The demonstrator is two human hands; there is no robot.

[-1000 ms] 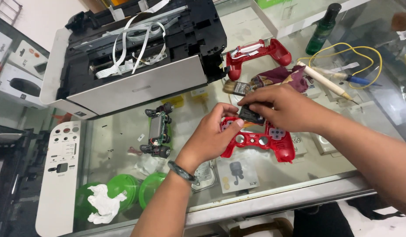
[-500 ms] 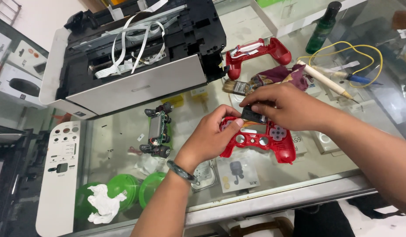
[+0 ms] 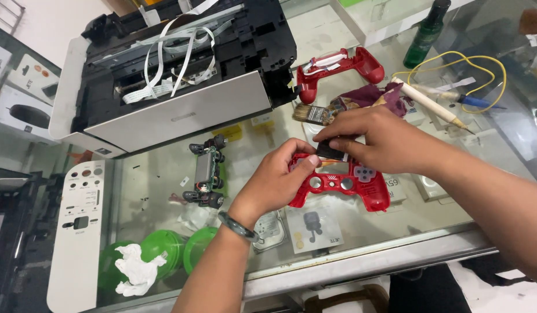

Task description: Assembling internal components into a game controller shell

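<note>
Frame centre: left hand [image 3: 280,182] and right hand [image 3: 378,139] pinch a black part [image 3: 332,149], lengthwise left-right, above the red controller shell [image 3: 349,185].

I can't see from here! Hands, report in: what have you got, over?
Left hand steadies the red controller shell on the glass counter. Right hand pinches a small black part over it. Paintbrush lies just behind, apart.

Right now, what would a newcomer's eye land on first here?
Both hands meet mid-counter: the left hand and right hand pinch a small black part over a red controller shell. Behind, at upper left, sits an opened printer with loose white ribbon cables.
</note>
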